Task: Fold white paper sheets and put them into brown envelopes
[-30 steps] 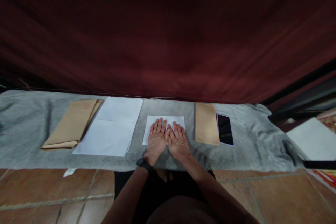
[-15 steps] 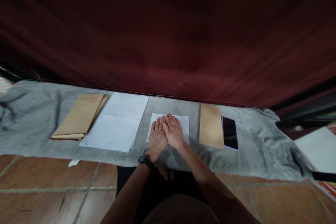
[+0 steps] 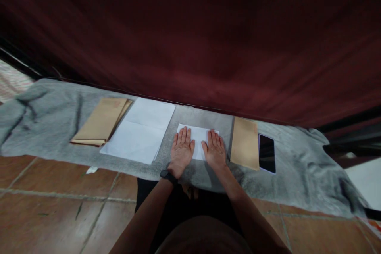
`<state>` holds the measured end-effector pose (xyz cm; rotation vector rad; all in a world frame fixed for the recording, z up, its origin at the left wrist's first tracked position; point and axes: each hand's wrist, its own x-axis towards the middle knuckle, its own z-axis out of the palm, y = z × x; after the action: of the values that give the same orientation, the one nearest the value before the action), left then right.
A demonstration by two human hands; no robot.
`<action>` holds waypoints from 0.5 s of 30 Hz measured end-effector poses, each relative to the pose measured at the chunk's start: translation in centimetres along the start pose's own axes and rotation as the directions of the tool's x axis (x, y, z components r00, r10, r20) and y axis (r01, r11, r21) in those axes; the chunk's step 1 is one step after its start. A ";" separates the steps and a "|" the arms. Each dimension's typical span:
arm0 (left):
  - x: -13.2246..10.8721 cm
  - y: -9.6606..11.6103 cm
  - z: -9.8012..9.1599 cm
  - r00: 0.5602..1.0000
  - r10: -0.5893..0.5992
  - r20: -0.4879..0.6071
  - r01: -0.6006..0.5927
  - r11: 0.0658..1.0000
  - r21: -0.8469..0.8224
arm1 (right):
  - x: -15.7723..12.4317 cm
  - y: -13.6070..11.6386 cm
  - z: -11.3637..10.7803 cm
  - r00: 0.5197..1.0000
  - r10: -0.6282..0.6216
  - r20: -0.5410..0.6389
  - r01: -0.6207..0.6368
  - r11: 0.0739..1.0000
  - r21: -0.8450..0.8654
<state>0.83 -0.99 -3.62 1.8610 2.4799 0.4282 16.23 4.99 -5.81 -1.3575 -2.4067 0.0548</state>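
Observation:
A small white sheet of paper [image 3: 198,139], which looks folded, lies on the grey cloth in front of me. My left hand [image 3: 182,149] rests flat on its left side, fingers stretched out, a dark watch on the wrist. On the right side of the same paper lies my right hand [image 3: 214,149], palm down with the fingers extended. A strip of the paper shows between the two hands; its outer edges are partly covered. Just right of my right hand is a brown envelope [image 3: 245,143]. Larger white sheets [image 3: 141,131] with a crease across the middle lie left of my left hand.
Several brown envelopes [image 3: 102,121] are stacked at the far left. A phone [image 3: 267,153] with a dark screen lies beside the right envelope. Grey cloth [image 3: 300,166] covers the narrow table; a dark red curtain [image 3: 190,47] hangs behind it. Tiled floor [image 3: 59,206] shows below.
My hands were side by side and touching at the paper's middle; now they have slid apart to its left and right sides. The view has tilted slightly.

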 end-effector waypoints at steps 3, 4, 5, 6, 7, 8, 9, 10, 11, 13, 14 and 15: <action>-0.1 -0.9 -0.3 1.000 -0.022 -0.005 0.022 1.000 0.012 | -0.4 0.3 -0.2 1.000 -0.004 -0.013 0.004 1.000 -0.017; -0.2 -1.0 -0.3 0.999 -0.036 -0.008 0.036 0.999 0.013 | -0.4 0.3 -0.2 1.000 -0.003 -0.012 0.003 1.000 -0.022; -0.2 -1.0 -0.4 0.998 -0.053 -0.015 0.053 0.998 0.014 | -0.5 0.3 -0.2 1.000 -0.002 -0.010 0.002 1.000 -0.027; -0.1 -0.8 -0.4 0.998 -0.065 -0.023 0.065 0.998 0.014 | -0.4 0.3 -0.2 1.000 -0.001 -0.006 0.001 1.000 -0.030; -0.1 -0.4 -0.4 0.998 -0.061 -0.032 0.061 0.998 0.010 | -0.4 0.2 -0.2 1.000 -0.001 -0.001 0.001 1.000 -0.031; 0.0 0.1 -0.3 0.999 -0.032 -0.037 0.032 0.999 0.003 | -0.4 0.2 -0.2 1.000 0.001 0.004 -0.001 0.999 -0.032; 0.2 0.7 -0.2 0.999 0.022 -0.036 -0.022 1.000 -0.009 | -0.4 0.2 -0.1 1.000 0.003 0.008 -0.003 0.999 -0.033; 0.3 1.4 -0.1 0.995 0.096 -0.028 -0.096 0.995 -0.024 | -0.4 0.2 -0.1 1.000 0.004 0.011 -0.003 0.999 -0.034; 0.5 2.0 0.0 0.985 0.171 -0.011 -0.172 0.984 -0.039 | -0.4 0.2 -0.1 1.000 0.002 0.012 -0.001 0.999 -0.034; 0.8 2.9 0.3 0.964 0.263 0.029 -0.261 0.963 -0.060 | -0.5 0.3 0.0 1.000 -0.007 0.012 0.007 0.999 -0.036; 0.9 3.0 0.4 0.959 0.279 0.047 -0.276 0.959 -0.063 | -0.6 0.4 0.0 1.000 -0.011 0.013 0.011 0.999 -0.037; 1.0 2.9 0.4 0.958 0.280 0.059 -0.277 0.959 -0.062 | -0.6 0.4 0.0 1.000 -0.014 0.015 0.014 0.999 -0.038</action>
<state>3.35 0.74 -3.25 2.1719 2.1477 0.4225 16.84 4.72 -6.08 -1.3615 -2.4410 0.0161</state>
